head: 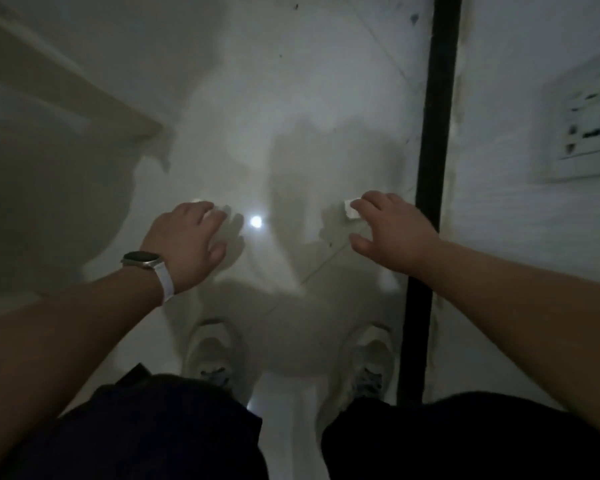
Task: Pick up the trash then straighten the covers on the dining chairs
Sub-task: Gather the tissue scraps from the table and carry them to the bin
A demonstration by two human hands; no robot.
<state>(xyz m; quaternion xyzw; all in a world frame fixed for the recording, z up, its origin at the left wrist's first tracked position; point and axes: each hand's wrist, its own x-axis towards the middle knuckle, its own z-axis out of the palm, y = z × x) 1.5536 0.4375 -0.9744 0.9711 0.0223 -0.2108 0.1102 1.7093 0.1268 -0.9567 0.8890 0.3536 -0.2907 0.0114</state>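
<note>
I am bent low over a glossy white tiled floor. My left hand [187,237], with a white-strapped watch on its wrist, reaches down with its fingers laid over a small white paper scrap [223,210]. The fingers hide most of that scrap and the thumb is spread away from it. My right hand [392,226] reaches down as well, fingertips touching a second white scrap [350,208], thumb held wide. Neither scrap looks lifted off the floor. No dining chair or chair cover is in view.
A black vertical strip [430,168] runs along the wall just right of my right hand. A white wall socket plate [586,126] is on the right. A pale ledge or step [66,98] sits at left. My white shoes [215,351] stand below the hands.
</note>
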